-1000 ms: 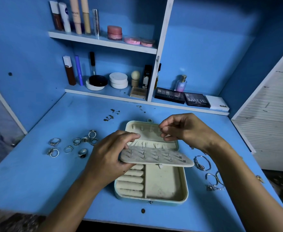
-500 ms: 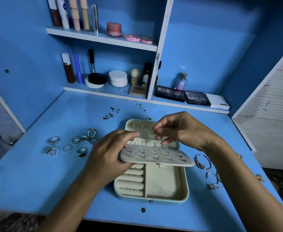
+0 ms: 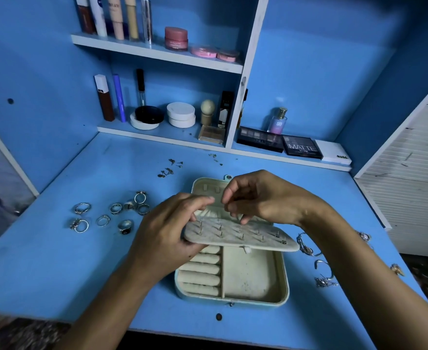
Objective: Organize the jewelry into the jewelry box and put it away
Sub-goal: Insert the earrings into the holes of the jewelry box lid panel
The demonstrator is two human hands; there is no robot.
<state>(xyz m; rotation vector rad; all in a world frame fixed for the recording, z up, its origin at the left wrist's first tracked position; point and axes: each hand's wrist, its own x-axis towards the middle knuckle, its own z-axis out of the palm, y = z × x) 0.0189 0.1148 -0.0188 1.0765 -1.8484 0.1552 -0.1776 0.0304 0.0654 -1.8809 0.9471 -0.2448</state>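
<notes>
On the blue counter (image 3: 56, 269), near its front edge, sits the open cream jewelry box (image 3: 255, 281), and everything else is best placed from it. A flat earring panel (image 3: 240, 234) hangs tilted above the box's rear half, its upper face studded with thin posts. The left hand (image 3: 167, 238) grips the panel's left end, thumb curled over the top edge and the other fingers wrapped underneath. The right hand (image 3: 263, 198) hovers over the panel's back edge with its fingers (image 3: 229, 198) bent and the tips drawn close together, as if pinching something very small; whether anything is actually between them I cannot tell. Under the panel, the box shows a row of padded ring rolls (image 3: 200, 271) on its left side and a bare compartment on the right.

Left of the box, well apart from it, a loose group of silver rings (image 3: 106, 213) lies on the counter. Behind the box, a few small earrings (image 3: 170, 168) are scattered. Just right of the box lie silver bangles and a chain (image 3: 319, 263). Farther back, beyond the box, shelves (image 3: 157, 53) carry makeup tubes, jars, compacts, a perfume bottle (image 3: 278, 121) and eyeshadow palettes (image 3: 301, 146).
</notes>
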